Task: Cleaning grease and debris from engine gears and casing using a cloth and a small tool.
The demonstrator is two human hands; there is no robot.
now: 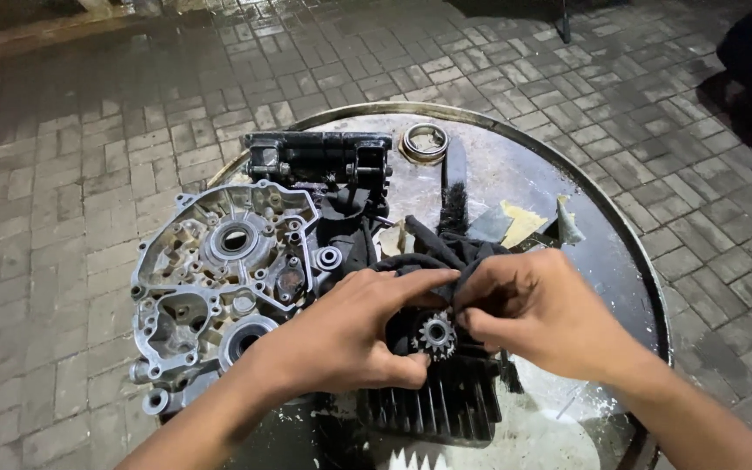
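Note:
My left hand [341, 335] grips a small toothed metal sprocket [436, 335] from the left, thumb under it and forefinger stretched over the top. My right hand [537, 309] pinches a dark cloth [433, 248] against the sprocket's upper right side. Both hands hover over a black finned engine cylinder [433, 405] lying on the top of a round metal drum [567, 187]. The cloth drapes back toward the drum's middle.
A silver engine crankcase half [219, 278] lies on the drum's left side. Behind it sits a black engine part [319, 157], and a metal ring [426, 141] rests at the far rim. A black brush [454, 196] and scraps of paper [520, 224] lie nearby. Wet brick paving [71, 174] surrounds the drum.

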